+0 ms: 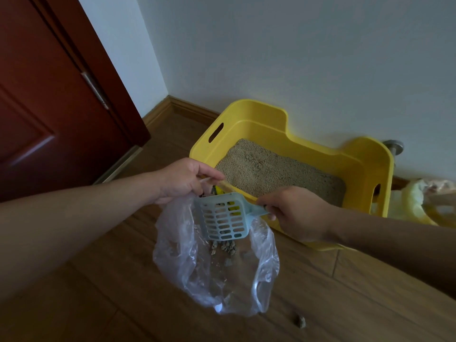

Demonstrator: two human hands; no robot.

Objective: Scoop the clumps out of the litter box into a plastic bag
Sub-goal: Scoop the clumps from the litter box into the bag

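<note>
Fingers [269, 210] of the right hand [296, 214] wrap the handle of the pale blue slotted plastic scoop [222, 219]. Its blade points left, tipped over the clear plastic bag [172, 257], with grey clumps [227, 246] just below, inside. The left hand [182, 180] pinches the bag's rim beside the yellow plastic litter box [370, 166].

The box [365, 169] stands on the floor [123, 304] along the wall [296, 58], so no hand can pass behind it. Its top is open and the litter [271, 174] can be reached from above, but its sides rise well above it. The left hand [180, 178] and right hand [296, 213] are at the near rim, and the scoop [222, 218] fills much of the mouth of the bag [172, 255]. Between the door [49, 107] and the box the floor is open up to the corner. A clump [300, 321] lies on the floor near the bag. Right of the box a second bag [414, 203] and a doorstop [393, 146] close the way.
</note>
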